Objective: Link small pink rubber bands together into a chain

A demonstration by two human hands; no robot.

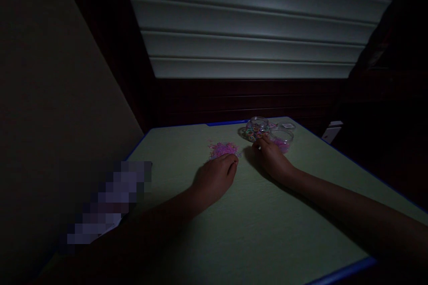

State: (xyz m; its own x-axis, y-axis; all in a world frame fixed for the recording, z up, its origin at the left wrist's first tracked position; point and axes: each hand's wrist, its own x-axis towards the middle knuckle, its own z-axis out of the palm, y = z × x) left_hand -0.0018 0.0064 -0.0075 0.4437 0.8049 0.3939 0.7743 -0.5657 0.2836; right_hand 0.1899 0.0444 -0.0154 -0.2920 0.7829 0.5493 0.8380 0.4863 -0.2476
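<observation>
My left hand (216,179) rests on the table with its fingers curled in, at the near edge of a loose pile of tiny pink and multicoloured pieces (223,149) that look like small rubber bands. What its fingers hold, if anything, is hidden. To the right, my right hand (273,159) has thumb and fingers pinched together just in front of a clear jar (259,121) with colourful ring-like pieces (257,132). Beside that jar, partly behind the hand, stands a clear round container (288,134) with pink pieces in it. Whatever the right fingertips pinch is too dark to name.
The pale green table (254,227) has a blue edge. A clear lid-like piece (288,126) lies at its far right corner. A blurred-out flat item (113,200) is at the left. Behind the table is a dark wooden frame with light slats (250,44); a wall (67,111) borders the left.
</observation>
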